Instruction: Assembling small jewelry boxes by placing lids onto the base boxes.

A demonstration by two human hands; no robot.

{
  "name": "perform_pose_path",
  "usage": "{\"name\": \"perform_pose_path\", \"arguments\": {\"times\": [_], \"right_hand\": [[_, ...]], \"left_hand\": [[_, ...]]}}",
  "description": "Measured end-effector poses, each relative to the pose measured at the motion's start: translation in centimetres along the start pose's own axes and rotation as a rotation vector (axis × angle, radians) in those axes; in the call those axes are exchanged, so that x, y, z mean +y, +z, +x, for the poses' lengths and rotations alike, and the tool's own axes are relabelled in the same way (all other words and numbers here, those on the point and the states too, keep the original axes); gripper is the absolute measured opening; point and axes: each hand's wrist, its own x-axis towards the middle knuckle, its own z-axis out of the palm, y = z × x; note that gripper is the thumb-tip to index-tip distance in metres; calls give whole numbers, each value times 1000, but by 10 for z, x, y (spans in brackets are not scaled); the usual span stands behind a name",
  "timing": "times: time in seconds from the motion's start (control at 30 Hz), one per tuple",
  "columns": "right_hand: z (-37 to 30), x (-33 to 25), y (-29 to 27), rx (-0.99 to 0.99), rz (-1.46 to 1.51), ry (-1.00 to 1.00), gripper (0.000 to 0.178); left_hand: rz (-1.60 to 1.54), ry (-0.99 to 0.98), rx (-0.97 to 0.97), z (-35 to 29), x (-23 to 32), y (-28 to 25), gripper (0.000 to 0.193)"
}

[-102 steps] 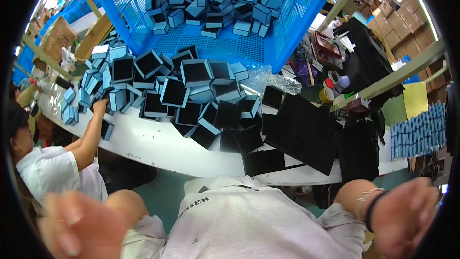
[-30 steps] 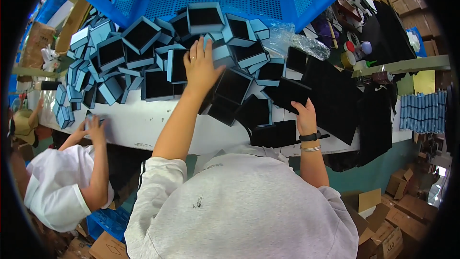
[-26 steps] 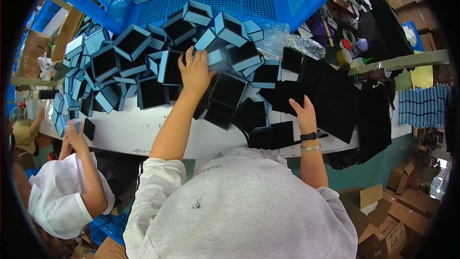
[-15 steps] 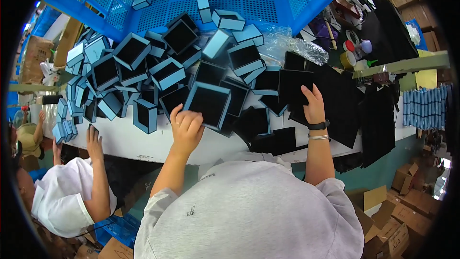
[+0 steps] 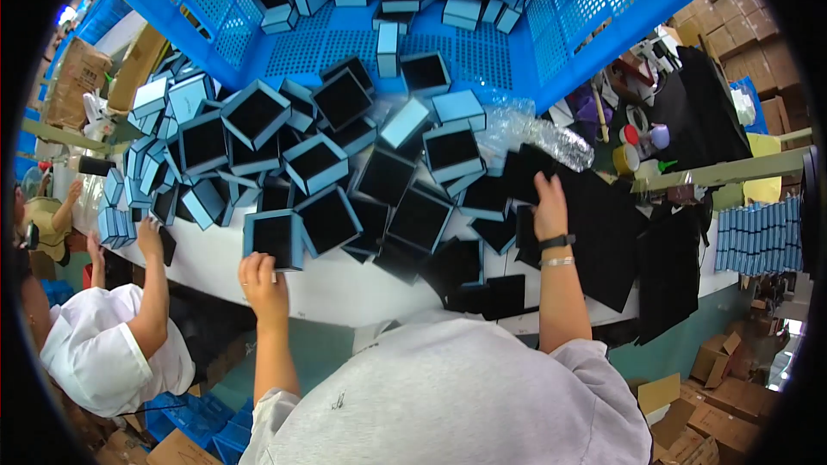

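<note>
My left hand [image 5: 265,286] has its fingers closed on the near-left edge of an open light-blue box with a black lining [image 5: 274,237], at the front left of the pile. My right hand [image 5: 551,211], with a dark band on the wrist, is at the right end of the pile. It grips a flat black panel [image 5: 530,165], whose edges blend into the black sheets behind it. Many similar blue boxes [image 5: 314,164] lie jumbled between the hands, open sides mostly up. Several dark pieces [image 5: 487,295] lie nearer to me.
A tilted blue plastic crate [image 5: 319,52] with more boxes stands at the back. Black sheets [image 5: 594,232] cover the table's right, with clear plastic wrap [image 5: 551,142] behind. Stacked blue pieces [image 5: 762,237] stand far right. At left, a co-worker's hand [image 5: 151,241] reaches the same white table [image 5: 345,293].
My left hand has moved left from the middle of the pile to a box at its front left. The black panel at my right hand has tilted. The whole view has shifted slightly.
</note>
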Motion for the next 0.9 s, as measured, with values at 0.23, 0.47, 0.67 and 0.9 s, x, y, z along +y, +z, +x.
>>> {"name": "perform_pose_path", "arguments": {"times": [0.23,0.47,0.67,0.9], "right_hand": [[-16,63,-8,-667,-410,-15,49],[23,38,-23,-187,67,156,24],[78,0,7,-100,98,-170,13],[127,-19,39,-93,-65,-334,19]], "left_hand": [[-20,31,-357,129,11,-30,52],[-414,-25,-75,323,124,143,78],[-295,10,-406,351,152,277,53],[-229,279,-1161,376,122,233,63]]}}
